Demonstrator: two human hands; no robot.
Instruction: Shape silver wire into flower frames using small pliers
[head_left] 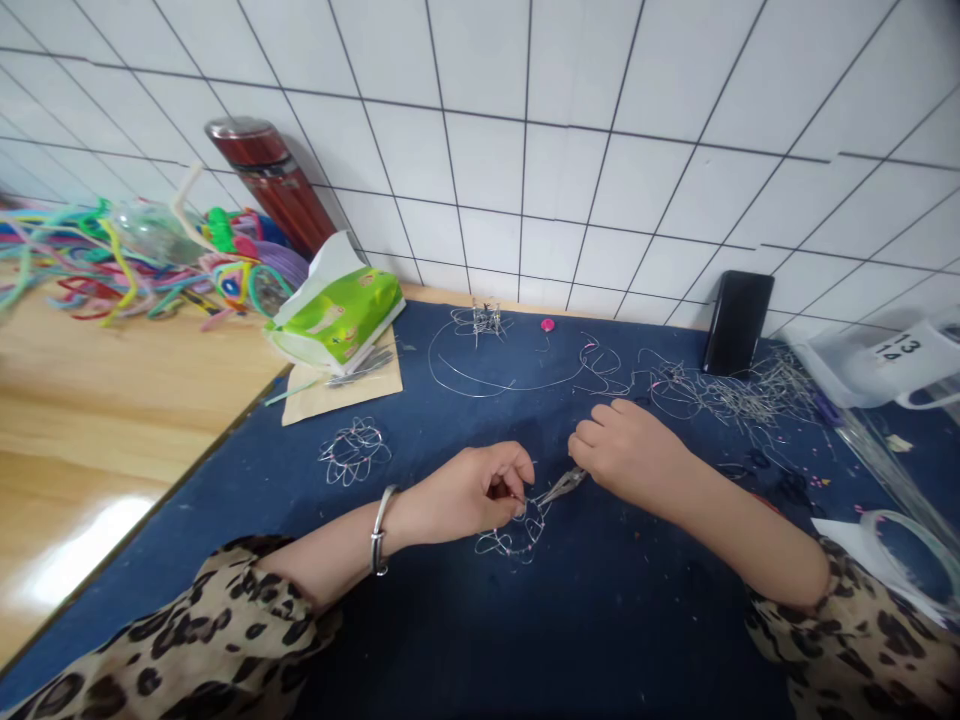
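In the middle of the head view, my left hand pinches a looped silver wire piece with small pink beads between thumb and fingers. The loops hang below my fingertips, just over the blue mat. My right hand is closed around a pair of pliers, whose handles are hidden in my fist. The plier jaws point left and meet the wire piece beside my left fingertips; whether they grip it I cannot tell. A similar flower-shaped wire piece lies on the mat to the left.
A green tissue pack rests on brown paper. Behind are a red thermos and colourful pipe cleaners. Tangled wire, a black phone and a white container stand right. A pink round object lies near the wall.
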